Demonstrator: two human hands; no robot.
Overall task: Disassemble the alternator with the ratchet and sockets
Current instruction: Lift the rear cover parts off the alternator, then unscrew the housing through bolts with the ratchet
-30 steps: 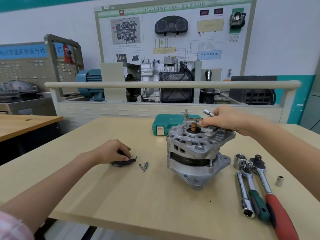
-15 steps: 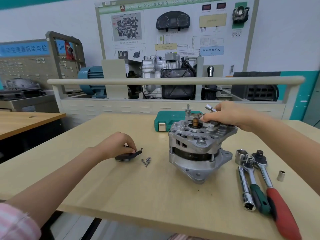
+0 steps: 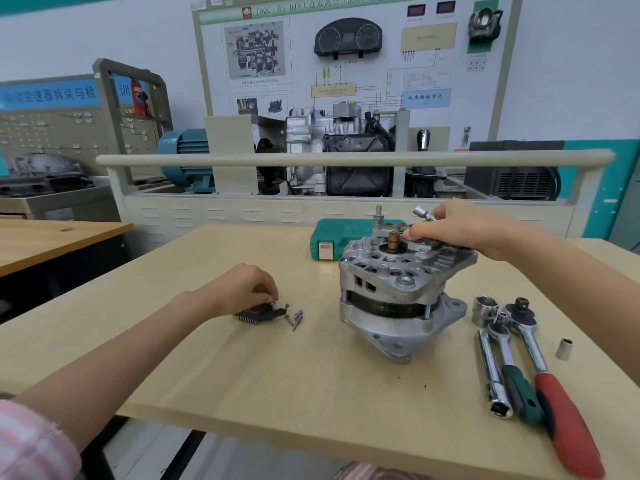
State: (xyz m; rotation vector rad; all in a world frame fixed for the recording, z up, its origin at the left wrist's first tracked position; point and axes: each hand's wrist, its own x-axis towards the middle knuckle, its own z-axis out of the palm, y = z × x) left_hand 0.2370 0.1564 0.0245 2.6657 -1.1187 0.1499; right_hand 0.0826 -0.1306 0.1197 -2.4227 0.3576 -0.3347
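Note:
A silver alternator [image 3: 394,292] stands on the wooden table [image 3: 242,368], its rear end up. My right hand [image 3: 450,230] rests on its top and grips a small socket driver [image 3: 424,214] whose socket end points up and left. My left hand [image 3: 242,289] is on the table to the left, fingers curled and pinching a small metal piece above a black finned part [image 3: 258,314]. A few loose screws [image 3: 294,318] lie beside that part. Right of the alternator lie a red-handled ratchet [image 3: 550,382], a green-handled ratchet [image 3: 510,362] and a long chrome socket [image 3: 491,375].
A large socket [image 3: 485,310] sits by the ratchet heads and a small socket [image 3: 563,348] stands farther right. A green tool case [image 3: 332,237] lies behind the alternator. Beyond the table is a training bench with a rail [image 3: 346,160].
My left hand has lifted slightly over the black finned part and now pinches a small piece. My right hand stays on the alternator top with the driver.

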